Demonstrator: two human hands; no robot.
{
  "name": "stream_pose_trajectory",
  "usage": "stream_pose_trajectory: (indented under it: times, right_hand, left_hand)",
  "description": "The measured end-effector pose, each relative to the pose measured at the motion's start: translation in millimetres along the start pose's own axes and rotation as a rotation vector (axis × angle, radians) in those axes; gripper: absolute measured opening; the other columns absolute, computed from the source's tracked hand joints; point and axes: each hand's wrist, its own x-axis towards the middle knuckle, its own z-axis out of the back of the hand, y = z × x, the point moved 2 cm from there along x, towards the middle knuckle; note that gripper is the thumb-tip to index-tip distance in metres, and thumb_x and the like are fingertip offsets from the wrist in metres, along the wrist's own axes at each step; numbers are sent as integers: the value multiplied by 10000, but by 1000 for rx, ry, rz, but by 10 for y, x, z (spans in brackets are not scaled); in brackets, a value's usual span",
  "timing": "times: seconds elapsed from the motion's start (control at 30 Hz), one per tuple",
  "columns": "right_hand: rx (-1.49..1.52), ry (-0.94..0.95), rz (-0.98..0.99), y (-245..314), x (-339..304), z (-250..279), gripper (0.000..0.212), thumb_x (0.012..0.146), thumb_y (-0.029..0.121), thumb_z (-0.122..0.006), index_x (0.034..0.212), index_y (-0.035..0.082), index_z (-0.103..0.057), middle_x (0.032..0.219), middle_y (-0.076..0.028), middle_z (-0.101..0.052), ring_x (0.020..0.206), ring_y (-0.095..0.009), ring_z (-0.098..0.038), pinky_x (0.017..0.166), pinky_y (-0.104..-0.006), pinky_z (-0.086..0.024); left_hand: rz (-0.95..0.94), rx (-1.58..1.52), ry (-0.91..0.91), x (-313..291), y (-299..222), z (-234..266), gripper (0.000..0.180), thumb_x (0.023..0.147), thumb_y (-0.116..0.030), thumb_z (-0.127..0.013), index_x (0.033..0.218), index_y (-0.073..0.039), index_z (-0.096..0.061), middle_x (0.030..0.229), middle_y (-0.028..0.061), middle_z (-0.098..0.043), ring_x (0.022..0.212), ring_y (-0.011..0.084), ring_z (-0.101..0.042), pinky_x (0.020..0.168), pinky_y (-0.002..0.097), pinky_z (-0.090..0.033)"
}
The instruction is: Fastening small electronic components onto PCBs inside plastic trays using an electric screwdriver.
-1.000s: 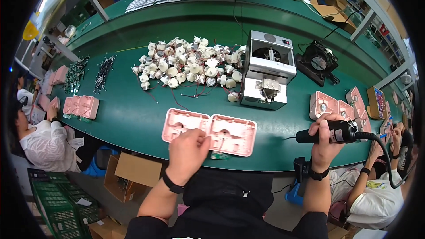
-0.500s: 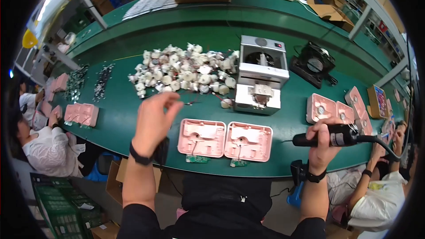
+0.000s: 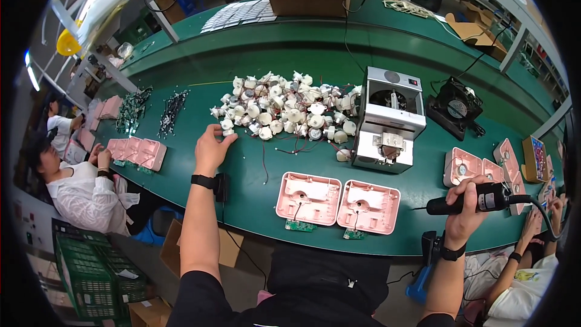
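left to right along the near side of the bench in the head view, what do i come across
Row of closed-up pink cases → left hand → left open pink shell → right open pink shell → right hand gripping a black corded tool.

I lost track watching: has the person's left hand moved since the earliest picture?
Yes: against the grey machine, the left hand has moved forward and left, to the pile of white parts.
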Motion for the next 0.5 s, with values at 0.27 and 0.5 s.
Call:
stream_pose_trajectory:
  times: [0.27, 0.5]
  right_hand:
    - [-65, 33, 22, 14, -36, -119, 130, 947, 60, -572, 1045, 30, -492, 778, -73, -558, 555, -131, -518, 536, -276, -471]
    - [-111, 81, -10, -2, 4, -188, 147, 934, 68, -591, 1038, 25, -495, 773, -73, -562, 558, -128, -524, 537, -271, -472]
  left_hand:
    - [-87, -74, 80, -277, -149, 37, 378, 790, -216, -785, 1104, -48, -656, 879, 109, -712, 775, 218, -693, 693, 354, -550]
    - [-339, -108, 150, -593, -485, 96, 304, 804, -114, -753, 1089, -52, -668, 961, 116, -691, 824, 214, -681, 713, 346, -549]
